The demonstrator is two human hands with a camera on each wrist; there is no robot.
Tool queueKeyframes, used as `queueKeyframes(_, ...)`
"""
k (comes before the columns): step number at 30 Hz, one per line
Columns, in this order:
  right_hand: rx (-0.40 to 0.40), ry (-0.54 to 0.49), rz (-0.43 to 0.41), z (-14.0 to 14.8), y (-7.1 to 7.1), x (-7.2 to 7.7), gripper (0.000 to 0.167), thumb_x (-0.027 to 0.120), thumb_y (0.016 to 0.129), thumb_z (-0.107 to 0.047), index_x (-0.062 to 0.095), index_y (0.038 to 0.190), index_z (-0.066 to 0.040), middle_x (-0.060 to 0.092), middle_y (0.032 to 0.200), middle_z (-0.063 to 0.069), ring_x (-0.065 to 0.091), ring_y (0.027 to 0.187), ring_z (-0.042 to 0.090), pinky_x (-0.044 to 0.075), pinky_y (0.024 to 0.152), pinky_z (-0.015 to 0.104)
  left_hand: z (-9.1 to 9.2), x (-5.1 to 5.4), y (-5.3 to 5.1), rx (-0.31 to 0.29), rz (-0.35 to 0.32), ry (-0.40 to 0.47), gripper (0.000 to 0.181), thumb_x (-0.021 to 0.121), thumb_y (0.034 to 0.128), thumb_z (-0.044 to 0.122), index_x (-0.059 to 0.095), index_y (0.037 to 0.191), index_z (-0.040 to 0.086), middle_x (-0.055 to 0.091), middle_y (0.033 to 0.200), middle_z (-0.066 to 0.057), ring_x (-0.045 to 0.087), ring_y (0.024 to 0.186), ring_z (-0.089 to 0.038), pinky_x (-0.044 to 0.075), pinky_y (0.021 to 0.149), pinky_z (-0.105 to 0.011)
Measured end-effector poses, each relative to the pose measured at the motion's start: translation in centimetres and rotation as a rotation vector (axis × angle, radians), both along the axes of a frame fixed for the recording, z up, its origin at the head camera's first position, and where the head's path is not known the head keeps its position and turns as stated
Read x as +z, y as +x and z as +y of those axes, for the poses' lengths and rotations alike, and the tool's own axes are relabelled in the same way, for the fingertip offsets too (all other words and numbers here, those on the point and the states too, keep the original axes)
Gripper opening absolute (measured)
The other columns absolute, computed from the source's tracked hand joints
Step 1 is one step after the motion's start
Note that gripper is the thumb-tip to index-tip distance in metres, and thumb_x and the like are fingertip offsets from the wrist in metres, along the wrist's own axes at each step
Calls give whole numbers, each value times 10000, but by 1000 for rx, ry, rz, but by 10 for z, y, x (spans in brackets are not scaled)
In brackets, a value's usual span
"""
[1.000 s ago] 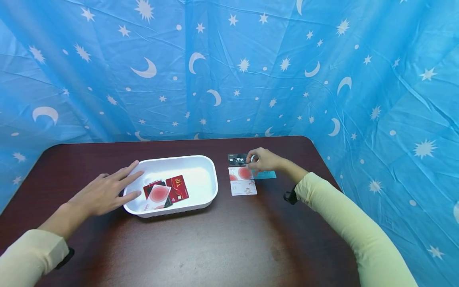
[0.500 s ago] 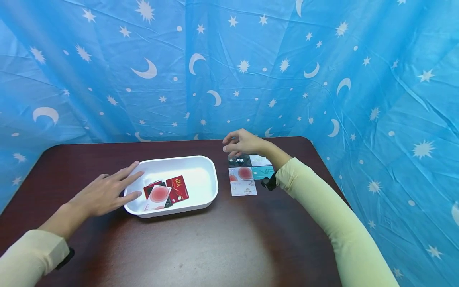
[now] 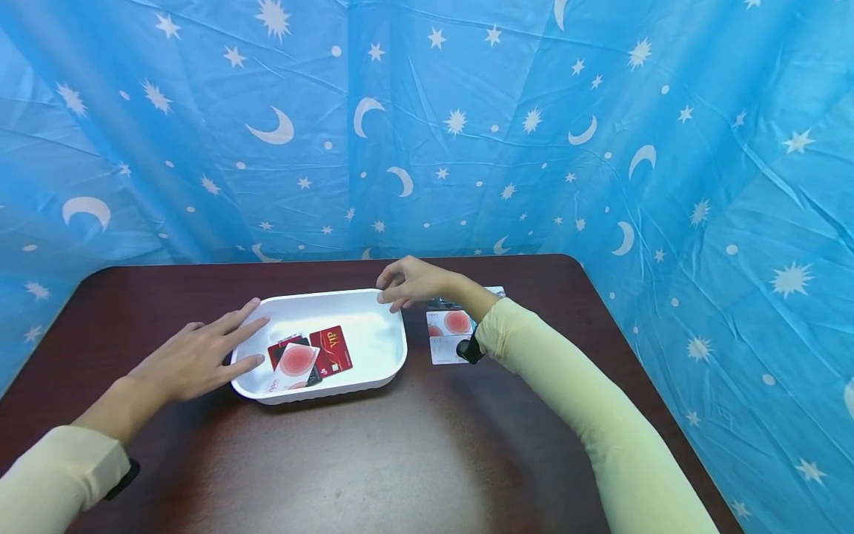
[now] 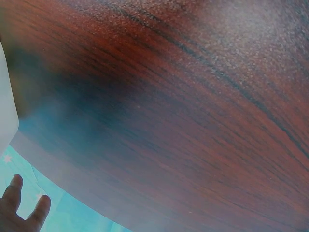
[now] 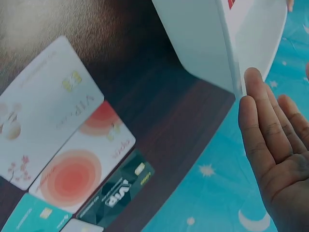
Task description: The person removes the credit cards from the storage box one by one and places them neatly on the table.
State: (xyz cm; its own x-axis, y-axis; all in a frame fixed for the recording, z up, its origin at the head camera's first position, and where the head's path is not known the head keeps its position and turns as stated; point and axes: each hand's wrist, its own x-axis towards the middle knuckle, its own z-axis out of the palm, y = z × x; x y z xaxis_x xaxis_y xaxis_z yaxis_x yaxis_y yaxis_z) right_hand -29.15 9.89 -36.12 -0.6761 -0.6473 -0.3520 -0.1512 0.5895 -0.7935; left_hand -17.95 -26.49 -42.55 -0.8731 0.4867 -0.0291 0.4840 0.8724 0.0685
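Note:
A white plastic tray (image 3: 373,334) stands left of centre in the head view. Inside it lie a red VIP card (image 3: 331,350), a white card with a pink circle (image 3: 298,361) and dark and red cards partly underneath. My left hand (image 3: 190,360) spreads its fingers over the tray's left rim and holds nothing. At the back right corner of the tray is my right hand (image 3: 415,283), its fingers by the rim. The right wrist view shows this hand (image 5: 277,150) with extended fingers and no card in it; whether it touches the rim I cannot tell.
Right of the tray, several cards lie edge to edge: a white floral one (image 5: 50,108), a pink-circle one (image 5: 72,176), a dark Vip one (image 5: 116,193) and a teal one (image 5: 36,217). My right forearm partly covers them. A blue curtain (image 3: 427,148) hangs behind the brown table (image 3: 373,467).
My right hand has moved left from the laid-out cards, over the dark Vip card, to the tray's back right corner. The left hand and the cards in the tray stay put.

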Motion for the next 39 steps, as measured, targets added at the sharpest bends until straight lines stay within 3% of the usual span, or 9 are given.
queueKeyframes(9,41,47,44,-22,1,-8,440,658,965,-149,549,1327,78,700,1126,151,733,938,253,578,794,280,-1,0,0,2,1,6,772,582,925,557,386,1523,110,298,1577,-230,489,1293,-467,424,954,-679)
queueKeyframes(26,51,140,-43,-54,0,-14,498,691,947,-210,551,1364,24,672,1199,138,691,1060,313,539,935,412,-1,0,0,0,-5,11,772,577,928,556,372,1532,121,287,1585,-220,482,1300,-461,419,959,-678)
queueKeyframes(39,85,251,23,-79,6,-25,460,705,932,-263,613,1325,-40,666,1136,41,662,1064,242,541,919,412,0,0,0,2,-11,22,774,576,931,558,365,1537,124,282,1588,-216,479,1305,-453,412,959,-689)
